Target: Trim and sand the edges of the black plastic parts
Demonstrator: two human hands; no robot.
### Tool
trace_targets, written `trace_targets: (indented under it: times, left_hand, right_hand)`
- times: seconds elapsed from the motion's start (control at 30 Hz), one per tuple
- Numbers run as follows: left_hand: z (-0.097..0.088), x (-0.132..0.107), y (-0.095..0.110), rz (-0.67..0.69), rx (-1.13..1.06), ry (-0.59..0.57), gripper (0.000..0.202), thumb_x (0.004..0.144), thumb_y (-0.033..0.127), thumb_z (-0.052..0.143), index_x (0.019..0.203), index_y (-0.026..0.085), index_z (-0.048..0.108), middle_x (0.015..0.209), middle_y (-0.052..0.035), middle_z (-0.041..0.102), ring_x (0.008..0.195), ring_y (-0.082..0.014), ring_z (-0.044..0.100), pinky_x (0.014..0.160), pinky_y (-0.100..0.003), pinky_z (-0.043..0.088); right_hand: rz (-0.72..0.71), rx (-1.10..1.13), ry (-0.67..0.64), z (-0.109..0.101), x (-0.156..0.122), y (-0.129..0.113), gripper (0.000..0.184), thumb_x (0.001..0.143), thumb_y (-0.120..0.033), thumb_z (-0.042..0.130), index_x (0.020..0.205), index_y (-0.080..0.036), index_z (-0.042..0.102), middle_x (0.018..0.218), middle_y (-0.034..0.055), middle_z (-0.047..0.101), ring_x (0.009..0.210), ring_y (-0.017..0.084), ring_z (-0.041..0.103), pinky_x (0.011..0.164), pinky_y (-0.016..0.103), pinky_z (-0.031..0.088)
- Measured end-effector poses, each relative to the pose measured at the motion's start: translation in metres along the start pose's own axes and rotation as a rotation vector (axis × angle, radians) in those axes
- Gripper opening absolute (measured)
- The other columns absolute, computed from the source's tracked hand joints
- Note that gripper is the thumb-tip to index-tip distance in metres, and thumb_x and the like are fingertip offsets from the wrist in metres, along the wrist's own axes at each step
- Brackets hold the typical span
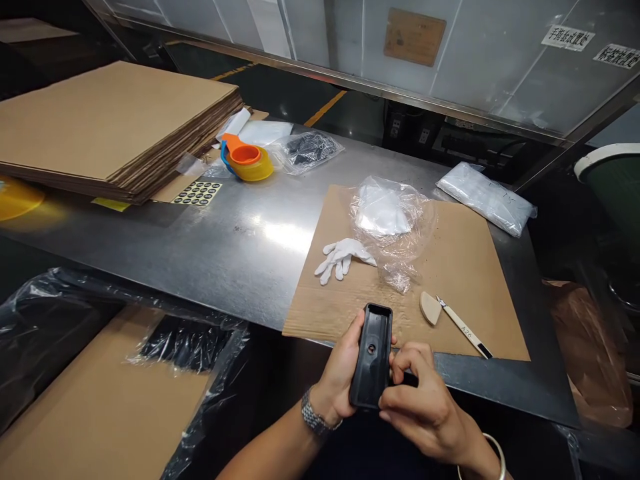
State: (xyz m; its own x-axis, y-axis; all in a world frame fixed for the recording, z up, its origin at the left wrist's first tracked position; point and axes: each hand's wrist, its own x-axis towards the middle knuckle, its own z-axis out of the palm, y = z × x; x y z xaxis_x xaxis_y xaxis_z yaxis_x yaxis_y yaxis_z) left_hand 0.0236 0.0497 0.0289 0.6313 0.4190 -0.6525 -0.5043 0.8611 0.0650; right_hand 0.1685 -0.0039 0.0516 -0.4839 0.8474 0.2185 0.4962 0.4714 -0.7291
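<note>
A long black plastic part (371, 373), hollow like a narrow tray with a small round hole in its floor, is held above the table's front edge. My left hand (340, 373) wraps round its left side, with fingertips showing past the right edge. At the part's lower right edge, the curled thumb and fingers of my right hand (425, 403) close in a pinch; the exact contact is partly hidden. Beyond the hands, a craft knife (465, 328) marked A26 lies beside a beige wedge-shaped pad (430, 309). A white glove (344, 259) rests farther left.
A cardboard sheet (470, 267) covers part of the metal table (240, 247), bearing a crumpled clear bag (393, 220). Stacked cardboard (120, 120), tape rolls (250, 160) and a sticker sheet (198, 193) lie left. A wrapped packet (486, 197) sits right. An open lined box (125, 400) stands lower left.
</note>
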Motion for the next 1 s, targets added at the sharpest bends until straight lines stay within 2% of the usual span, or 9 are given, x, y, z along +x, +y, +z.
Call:
trace_targets:
  times: [0.13, 0.23, 0.37, 0.47, 0.6, 0.7, 0.77, 0.83, 1.0]
  left_hand:
    - [-0.001, 0.003, -0.003, -0.044, -0.041, 0.031, 0.058, 0.084, 0.057, 0.039, 0.070, 0.006, 0.064, 0.057, -0.0099, 0.066, 0.049, -0.0156, 0.062, 0.050, -0.024, 0.049]
    - [-0.003, 0.004, -0.001, -0.075, -0.038, 0.020, 0.062, 0.084, 0.059, 0.037, 0.071, 0.005, 0.064, 0.052, -0.0100, 0.063, 0.045, -0.0142, 0.060, 0.047, -0.021, 0.046]
    - [-0.005, 0.004, 0.003, -0.059, 0.023, 0.015, 0.062, 0.082, 0.061, 0.037, 0.076, 0.006, 0.064, 0.052, -0.0099, 0.063, 0.041, -0.0128, 0.058, 0.043, -0.020, 0.044]
    - [-0.004, 0.002, 0.003, -0.016, 0.063, 0.033, 0.061, 0.083, 0.060, 0.037, 0.075, 0.007, 0.064, 0.052, -0.0084, 0.062, 0.040, -0.0121, 0.056, 0.042, -0.020, 0.043]
    - [0.001, -0.002, -0.002, 0.136, 0.143, 0.121, 0.061, 0.081, 0.063, 0.037, 0.076, 0.008, 0.064, 0.052, -0.0074, 0.061, 0.042, -0.0127, 0.056, 0.043, -0.021, 0.044]
    - [0.006, -0.006, -0.007, 0.386, 0.164, 0.175, 0.055, 0.080, 0.061, 0.042, 0.092, 0.011, 0.063, 0.063, -0.0061, 0.063, 0.049, -0.0132, 0.057, 0.048, -0.023, 0.046]
    - [0.008, -0.008, -0.010, 0.537, 0.164, 0.159, 0.051, 0.080, 0.057, 0.046, 0.112, 0.018, 0.056, 0.075, -0.0043, 0.064, 0.055, -0.0136, 0.059, 0.051, -0.025, 0.049]
    - [0.008, -0.011, -0.013, 0.613, 0.181, 0.121, 0.055, 0.081, 0.055, 0.047, 0.126, 0.023, 0.045, 0.081, -0.0037, 0.064, 0.058, -0.0143, 0.059, 0.053, -0.028, 0.051]
    - [0.004, -0.014, -0.021, 0.668, 0.260, 0.047, 0.062, 0.080, 0.055, 0.048, 0.131, 0.020, 0.039, 0.080, -0.0050, 0.063, 0.059, -0.0154, 0.059, 0.058, -0.031, 0.052]
  right_hand:
    - [-0.057, -0.015, -0.063, -0.003, 0.003, -0.001, 0.013, 0.083, -0.020, 0.052, 0.073, -0.021, 0.061, 0.075, 0.0013, 0.043, 0.082, 0.017, 0.043, 0.083, 0.038, 0.039]
    - [-0.099, -0.007, -0.089, -0.001, 0.001, -0.001, 0.016, 0.085, -0.020, 0.048, 0.074, -0.021, 0.059, 0.071, 0.0006, 0.047, 0.081, 0.016, 0.045, 0.084, 0.038, 0.038]
    - [0.029, 0.118, 0.039, 0.005, -0.009, 0.004, 0.021, 0.091, -0.027, 0.040, 0.077, -0.019, 0.054, 0.069, 0.0017, 0.051, 0.076, 0.017, 0.046, 0.076, 0.036, 0.039]
    - [0.165, 0.183, 0.114, 0.008, -0.014, 0.006, 0.021, 0.092, -0.026, 0.039, 0.078, -0.019, 0.053, 0.070, 0.0013, 0.051, 0.072, 0.015, 0.046, 0.069, 0.032, 0.038]
    - [0.549, 0.419, 0.100, 0.012, -0.014, -0.002, 0.011, 0.090, -0.030, 0.045, 0.085, -0.020, 0.047, 0.063, -0.0034, 0.049, 0.058, 0.010, 0.045, 0.057, 0.024, 0.035]
    - [0.789, 0.709, 0.061, 0.017, -0.009, -0.009, 0.019, 0.087, -0.036, 0.048, 0.092, -0.021, 0.039, 0.054, -0.0082, 0.048, 0.049, 0.008, 0.041, 0.051, 0.020, 0.034]
    - [0.874, 0.827, 0.021, 0.020, -0.006, -0.011, 0.025, 0.083, -0.038, 0.052, 0.093, -0.021, 0.037, 0.051, -0.0093, 0.050, 0.043, 0.006, 0.037, 0.044, 0.017, 0.030]
    - [0.921, 0.881, -0.008, 0.023, -0.002, -0.010, 0.029, 0.079, -0.038, 0.055, 0.093, -0.020, 0.036, 0.051, -0.0092, 0.052, 0.039, 0.005, 0.034, 0.037, 0.014, 0.026]
    - [0.919, 0.913, -0.073, 0.025, 0.000, -0.006, 0.024, 0.075, -0.026, 0.052, 0.093, -0.019, 0.038, 0.050, -0.0084, 0.055, 0.035, 0.004, 0.034, 0.033, 0.013, 0.025]
